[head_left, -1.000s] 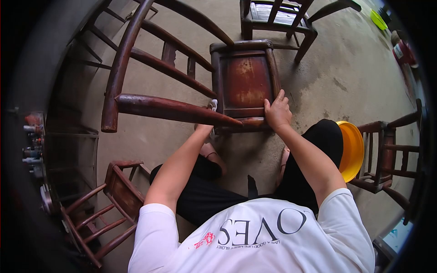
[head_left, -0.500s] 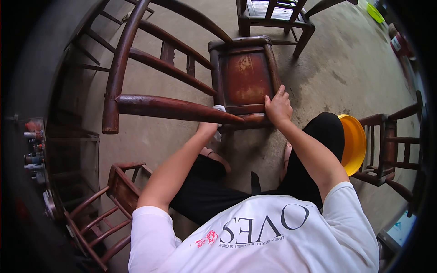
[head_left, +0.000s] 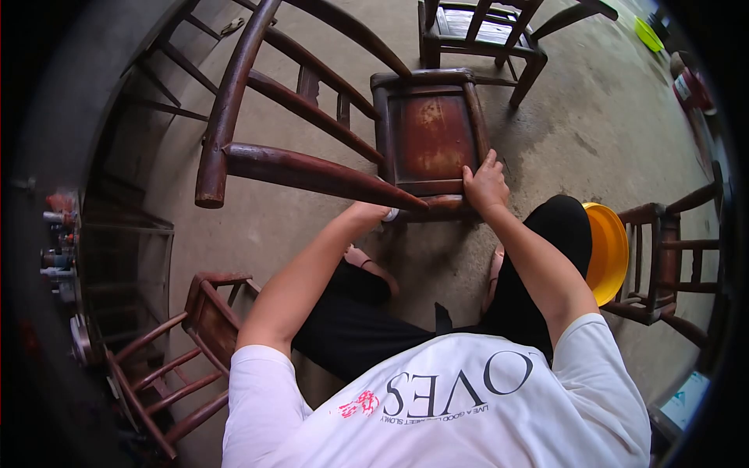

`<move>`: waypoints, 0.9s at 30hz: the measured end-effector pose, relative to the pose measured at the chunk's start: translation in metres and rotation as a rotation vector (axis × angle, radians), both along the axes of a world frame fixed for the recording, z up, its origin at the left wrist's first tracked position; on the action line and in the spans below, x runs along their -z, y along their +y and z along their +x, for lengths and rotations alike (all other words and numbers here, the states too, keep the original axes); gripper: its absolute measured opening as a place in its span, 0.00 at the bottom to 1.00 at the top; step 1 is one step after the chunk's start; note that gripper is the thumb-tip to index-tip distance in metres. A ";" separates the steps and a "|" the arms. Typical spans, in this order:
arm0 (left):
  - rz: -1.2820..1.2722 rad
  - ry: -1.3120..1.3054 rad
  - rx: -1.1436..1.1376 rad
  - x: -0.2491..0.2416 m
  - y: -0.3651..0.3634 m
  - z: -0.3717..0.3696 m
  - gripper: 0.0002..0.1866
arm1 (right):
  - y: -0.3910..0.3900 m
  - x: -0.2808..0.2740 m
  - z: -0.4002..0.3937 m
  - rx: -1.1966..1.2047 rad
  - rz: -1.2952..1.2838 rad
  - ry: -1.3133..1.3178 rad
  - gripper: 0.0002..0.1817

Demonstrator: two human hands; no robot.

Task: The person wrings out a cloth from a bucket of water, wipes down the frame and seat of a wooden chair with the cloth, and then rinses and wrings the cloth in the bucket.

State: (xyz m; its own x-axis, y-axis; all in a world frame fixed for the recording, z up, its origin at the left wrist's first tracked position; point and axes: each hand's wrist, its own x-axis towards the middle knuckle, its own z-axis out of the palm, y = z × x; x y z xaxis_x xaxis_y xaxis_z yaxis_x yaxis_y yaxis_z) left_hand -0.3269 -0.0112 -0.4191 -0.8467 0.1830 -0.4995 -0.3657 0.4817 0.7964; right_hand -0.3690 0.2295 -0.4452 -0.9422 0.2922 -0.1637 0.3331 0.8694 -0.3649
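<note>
A dark reddish-brown wooden chair [head_left: 431, 132] stands in front of me, its seat panel worn pale in places and its slatted back toward the left. My right hand [head_left: 486, 187] grips the near right corner of the seat, thumb on top and fingers along the side edge. My left hand [head_left: 372, 211] is at the near left corner, low beside the back post, closed on a white cloth [head_left: 392, 214]. Most of the cloth and the left fingertips are hidden behind the chair.
A yellow basin [head_left: 607, 253] sits by my right knee, with another chair [head_left: 663, 257] beyond it. A small chair [head_left: 214, 312] stands at lower left. One more chair [head_left: 484, 35] is at the back, and a lime-green basin [head_left: 647, 35] lies far right.
My left hand has moved slightly right and up under the chair's back post, and less of the cloth shows. The right hand keeps its place on the seat corner. The view has shifted slightly.
</note>
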 end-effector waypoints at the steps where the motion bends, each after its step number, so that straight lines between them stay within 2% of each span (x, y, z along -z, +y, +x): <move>1: 0.003 0.013 0.003 -0.006 0.000 0.008 0.14 | 0.001 0.001 0.001 0.005 0.001 -0.007 0.40; 2: 0.029 0.066 0.037 0.002 -0.003 0.010 0.19 | 0.001 0.002 0.001 0.000 0.001 0.013 0.40; 6: 0.006 0.079 -0.079 0.026 -0.005 0.019 0.19 | -0.001 0.003 0.000 -0.002 0.020 0.025 0.40; 8: -0.174 0.376 -0.186 0.052 -0.003 0.021 0.18 | -0.002 0.005 -0.001 -0.003 0.017 0.018 0.40; 10: -0.206 0.298 -0.250 0.077 -0.002 0.008 0.17 | -0.002 0.003 0.000 0.005 0.019 0.019 0.40; 12: -0.229 0.227 -0.313 0.076 0.005 0.003 0.17 | -0.002 -0.002 0.000 0.010 0.004 -0.009 0.41; 14: -0.038 0.086 -0.604 0.071 0.006 0.011 0.16 | 0.000 0.004 0.003 0.007 -0.009 0.019 0.40; 15: -0.038 0.100 -0.607 0.066 0.007 0.012 0.16 | 0.000 0.005 0.000 0.007 -0.023 0.054 0.40; 17: -0.214 0.153 -0.467 0.062 0.010 0.024 0.15 | 0.001 0.007 -0.001 0.005 -0.030 0.068 0.40; 18: -0.214 0.153 -0.465 0.066 0.012 0.032 0.15 | 0.002 0.007 0.001 0.000 -0.033 0.070 0.40; 20: -0.327 0.546 -0.330 0.075 0.017 0.046 0.16 | 0.002 0.009 0.000 0.005 -0.028 0.066 0.39; 21: -0.327 0.547 -0.330 0.064 0.023 0.055 0.16 | 0.001 0.009 -0.001 0.009 -0.022 0.063 0.39; 23: -0.637 0.853 -0.089 0.042 0.036 0.068 0.19 | 0.001 0.009 -0.001 0.010 -0.021 0.066 0.39; 25: -0.586 0.814 -0.093 0.036 0.031 0.064 0.21 | 0.000 0.011 -0.001 0.005 -0.018 0.063 0.39; 27: -0.634 0.889 0.110 0.030 0.025 0.058 0.20 | 0.000 0.010 -0.001 0.014 -0.013 0.063 0.39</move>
